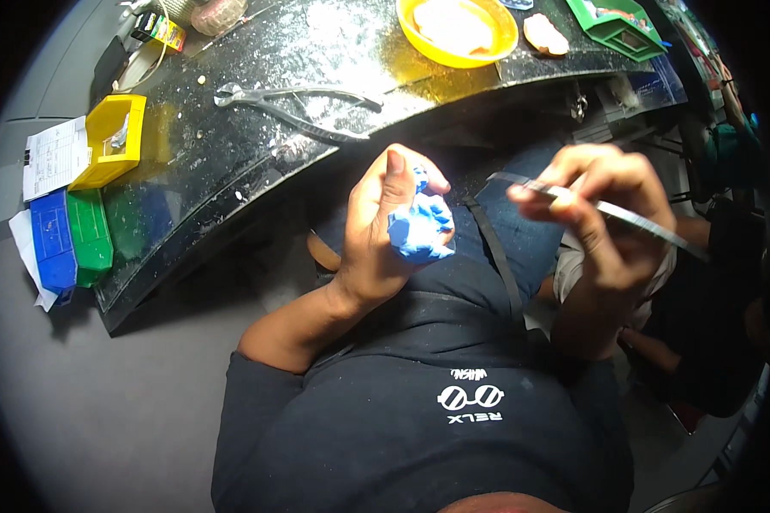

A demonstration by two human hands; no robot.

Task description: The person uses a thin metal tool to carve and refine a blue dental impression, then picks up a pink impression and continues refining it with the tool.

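Note:
My left hand point(376, 227) is closed around a lumpy blue piece point(421, 229) with an irregular, crumpled-looking surface, its thumb pointing up along one side. Part of the piece is hidden by the palm and fingers. To the right, my right hand point(612, 201) pinches a thin, flat metal strip-like tool point(637, 218) between thumb and fingers. One end of that tool points left toward the blue piece, with a gap between them. Both hands are raised over my lap, in front of the bench edge.
On the dark, white-spattered bench point(188, 154) lie long-handled metal nippers point(295, 107). Farther back are a yellow bowl point(509, 43) with white material, a pale lump point(546, 36) and a green bin point(629, 38). Yellow point(135, 128), blue point(56, 248) and green point(90, 235) bins line the left end. Another person point(701, 316) sits at right.

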